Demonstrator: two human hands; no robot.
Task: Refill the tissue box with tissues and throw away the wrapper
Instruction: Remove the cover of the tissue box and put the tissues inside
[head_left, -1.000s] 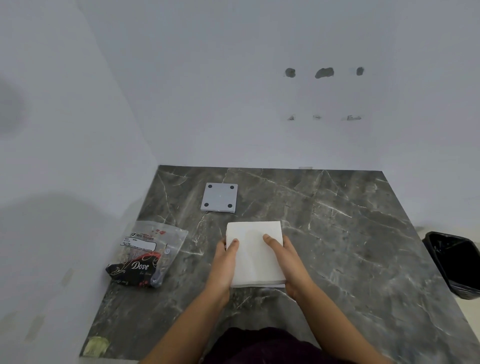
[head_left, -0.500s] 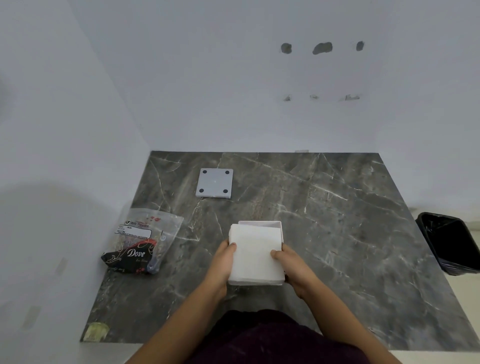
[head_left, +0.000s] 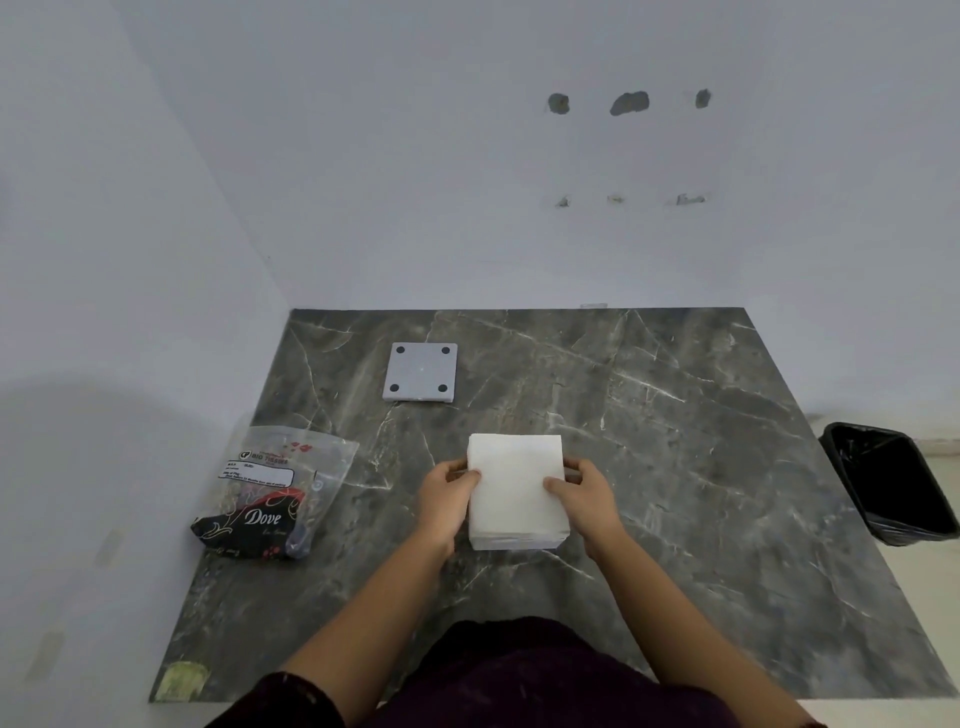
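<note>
A white stack of tissues (head_left: 514, 478) sits in the white tissue box (head_left: 514, 541), whose front wall shows below the stack, on the dark marble table (head_left: 701, 467). My left hand (head_left: 448, 496) holds the stack's left side and my right hand (head_left: 584, 493) holds its right side, thumbs on top. The box's grey square lid (head_left: 421, 371), with dark dots at its corners, lies flat farther back. The plastic wrapper (head_left: 275, 491), clear with a black "Dove" print, lies at the table's left.
A black bin (head_left: 893, 488) with a black liner stands on the floor to the right of the table. White walls close off the back and left. A small yellowish scrap (head_left: 182, 680) sits at the table's near left corner.
The tissue stack, first flat under my hands, has gone down into the box. My hands shifted from on top of it to its sides.
</note>
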